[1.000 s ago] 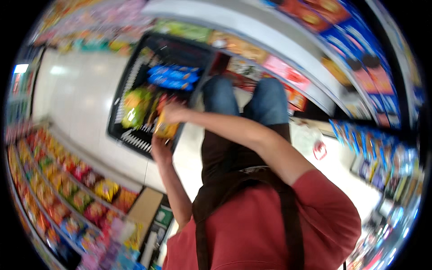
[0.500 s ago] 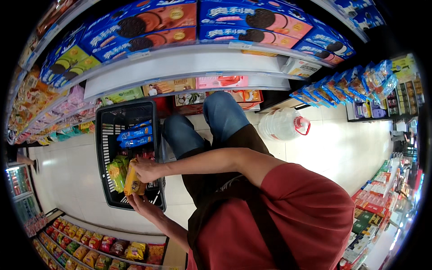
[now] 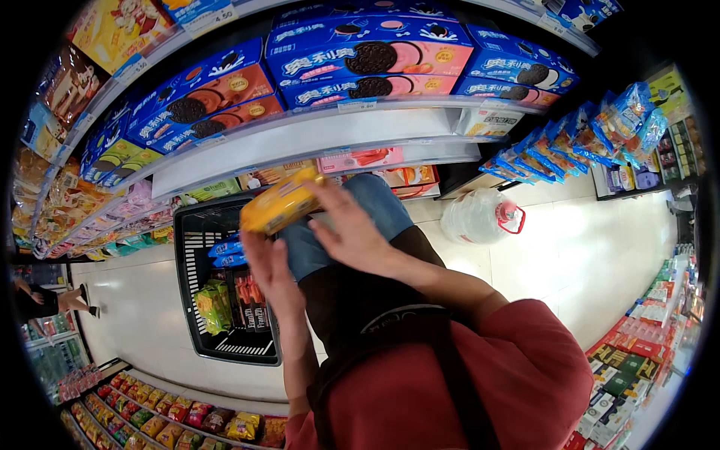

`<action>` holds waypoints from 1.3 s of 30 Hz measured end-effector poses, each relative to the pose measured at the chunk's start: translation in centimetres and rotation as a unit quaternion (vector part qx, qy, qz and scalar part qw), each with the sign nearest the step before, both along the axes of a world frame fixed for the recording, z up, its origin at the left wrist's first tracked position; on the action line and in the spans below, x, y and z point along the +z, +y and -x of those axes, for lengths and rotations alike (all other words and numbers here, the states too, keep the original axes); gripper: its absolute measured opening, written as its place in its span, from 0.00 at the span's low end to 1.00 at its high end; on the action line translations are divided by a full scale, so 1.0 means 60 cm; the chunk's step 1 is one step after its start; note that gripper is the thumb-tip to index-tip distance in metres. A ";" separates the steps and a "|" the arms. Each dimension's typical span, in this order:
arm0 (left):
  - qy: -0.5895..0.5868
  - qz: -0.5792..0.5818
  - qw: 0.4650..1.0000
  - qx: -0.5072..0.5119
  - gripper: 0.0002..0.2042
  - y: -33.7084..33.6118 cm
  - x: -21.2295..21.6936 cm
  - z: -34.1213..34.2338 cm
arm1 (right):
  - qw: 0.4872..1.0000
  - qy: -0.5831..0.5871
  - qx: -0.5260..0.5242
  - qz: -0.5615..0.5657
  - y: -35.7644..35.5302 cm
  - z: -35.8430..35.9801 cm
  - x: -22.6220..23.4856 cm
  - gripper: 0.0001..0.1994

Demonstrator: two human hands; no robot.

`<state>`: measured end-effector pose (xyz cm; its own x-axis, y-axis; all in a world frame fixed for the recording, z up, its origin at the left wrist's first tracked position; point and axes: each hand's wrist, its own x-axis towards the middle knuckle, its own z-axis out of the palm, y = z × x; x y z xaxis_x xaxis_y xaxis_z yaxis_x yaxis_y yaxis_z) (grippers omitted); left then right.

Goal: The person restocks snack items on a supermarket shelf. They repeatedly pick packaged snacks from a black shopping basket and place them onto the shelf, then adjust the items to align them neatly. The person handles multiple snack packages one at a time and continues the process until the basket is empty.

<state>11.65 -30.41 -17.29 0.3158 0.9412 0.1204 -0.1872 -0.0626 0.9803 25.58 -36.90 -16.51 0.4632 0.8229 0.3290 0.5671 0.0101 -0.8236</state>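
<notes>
A yellow snack packet is raised between my two hands, above my knees and the far right part of the basket. My left hand grips its left end from below. At its right end is my right hand, slightly blurred, with fingers against the wrapper. The black shopping basket stands on the floor to my left. In it lie green packets, blue packets and dark red packets.
A shelf spans the space ahead, with blue biscuit boxes above it. A large clear water jug with a red handle stands on the floor to my right. Blue bags hang beyond it. Snack racks line the lower left; another person's legs show far left.
The yellow packet has come up out of the basket, moving away from me and to the right with both hands. My view has shifted slightly. The basket's contents are more exposed.
</notes>
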 end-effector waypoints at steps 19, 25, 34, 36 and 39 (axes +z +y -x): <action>0.006 -0.037 0.955 -0.293 0.38 -0.037 -0.035 -0.356 | 0.971 0.046 -0.234 -0.029 -0.140 -0.295 -0.009 0.26; 0.031 -0.053 0.952 -0.299 0.38 -0.041 -0.038 -0.373 | 0.971 0.041 -0.231 -0.036 -0.148 -0.308 -0.023 0.27; 0.031 -0.129 0.956 -0.263 0.41 -0.069 -0.037 -0.380 | 0.977 -0.047 -0.205 -0.030 -0.162 -0.349 -0.083 0.28; 0.002 -0.138 0.953 -0.269 0.42 -0.074 -0.038 -0.403 | 0.980 -0.050 -0.187 -0.038 -0.183 -0.392 -0.109 0.29; -0.034 -0.114 0.957 -0.266 0.43 -0.068 -0.058 -0.382 | 0.986 -0.025 -0.157 -0.056 -0.193 -0.387 -0.117 0.31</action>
<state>34.59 -34.50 -20.79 0.7271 0.5961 0.3407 -0.3142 -0.1523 0.9371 48.78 -48.47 -23.55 0.6700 0.5997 0.4376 0.5962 -0.0835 -0.7985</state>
